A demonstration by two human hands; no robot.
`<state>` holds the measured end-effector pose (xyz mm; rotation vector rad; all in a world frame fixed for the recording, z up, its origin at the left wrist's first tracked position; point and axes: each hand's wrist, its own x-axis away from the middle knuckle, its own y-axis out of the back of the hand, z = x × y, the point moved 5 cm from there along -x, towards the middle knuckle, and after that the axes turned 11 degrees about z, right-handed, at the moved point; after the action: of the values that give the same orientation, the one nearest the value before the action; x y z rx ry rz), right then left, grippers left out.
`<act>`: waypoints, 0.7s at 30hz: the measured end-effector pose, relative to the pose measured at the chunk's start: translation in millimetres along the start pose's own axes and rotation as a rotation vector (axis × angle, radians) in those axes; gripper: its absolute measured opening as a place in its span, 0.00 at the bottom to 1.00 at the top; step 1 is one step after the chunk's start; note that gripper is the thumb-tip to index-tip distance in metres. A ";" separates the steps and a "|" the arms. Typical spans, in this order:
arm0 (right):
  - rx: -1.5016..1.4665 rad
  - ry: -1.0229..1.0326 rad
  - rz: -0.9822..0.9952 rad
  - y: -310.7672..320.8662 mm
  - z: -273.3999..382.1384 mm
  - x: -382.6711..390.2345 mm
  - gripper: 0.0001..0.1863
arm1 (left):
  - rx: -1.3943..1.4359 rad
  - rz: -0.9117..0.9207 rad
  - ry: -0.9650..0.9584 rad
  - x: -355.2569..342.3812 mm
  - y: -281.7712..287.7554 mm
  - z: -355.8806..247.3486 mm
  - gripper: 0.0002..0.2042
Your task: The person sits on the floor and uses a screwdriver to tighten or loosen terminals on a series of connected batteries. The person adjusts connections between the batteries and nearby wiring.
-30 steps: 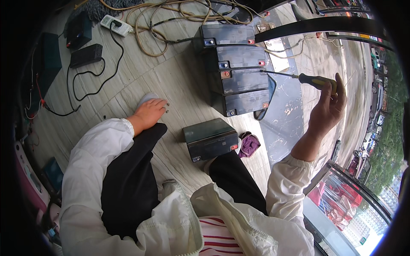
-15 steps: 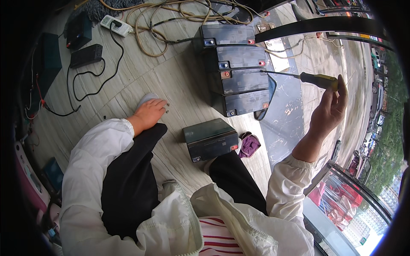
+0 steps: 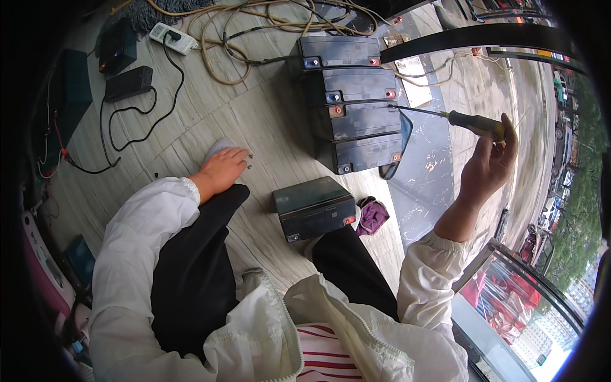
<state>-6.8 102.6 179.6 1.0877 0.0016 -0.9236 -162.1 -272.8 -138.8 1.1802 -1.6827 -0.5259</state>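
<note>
Screwdriver (image 3: 463, 120): While my right hand (image 3: 489, 168) grips the butt of its dark, yellow-marked handle, its thin shaft (image 3: 418, 111) spans the gap to the right end of the third battery (image 3: 363, 121), counted from the top, in the row of four batteries (image 3: 358, 86) on the floor (image 3: 270, 118).
Handling: Probably light and stiff; the seemingly hard handle could turn slippery under oily fingers.
Hold: Best taken round the thick of the handle, leaving the shaft free.
Battery cases: Likely heavy and rigid; best held low on the side walls, away from the red and blue terminals (image 3: 391, 93).
Left hand (image 3: 221, 170): My fingers extend loosely over a grey shoe (image 3: 221, 146), nothing visible in them; small metal pieces (image 3: 249, 167) lie just beside the fingertips.
Hard to make out: Whether the tip is seated; what it meets.
Hidden: My left palm, turned down; the handle's end, behind my right fingers.
</note>
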 end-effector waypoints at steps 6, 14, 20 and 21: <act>0.018 -0.016 0.005 -4.3 5.3 1.7 0.16 | 0.044 -0.059 -0.018 1.7 -0.6 0.6 0.14; -0.047 -0.084 0.093 -10.2 6.5 0.4 0.16 | 0.011 -0.007 0.003 0.3 -1.2 0.5 0.14; -0.205 -0.061 0.081 -8.2 -4.5 3.4 0.18 | 0.009 -0.003 -0.003 0.5 2.7 -1.2 0.13; -0.200 -0.065 0.085 -8.1 -3.9 3.1 0.18 | 0.012 -0.008 -0.005 0.8 2.0 -0.7 0.13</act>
<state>-8.4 102.4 170.3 0.8659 -0.0063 -0.8625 -162.4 -272.5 -136.6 1.1957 -1.6884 -0.5240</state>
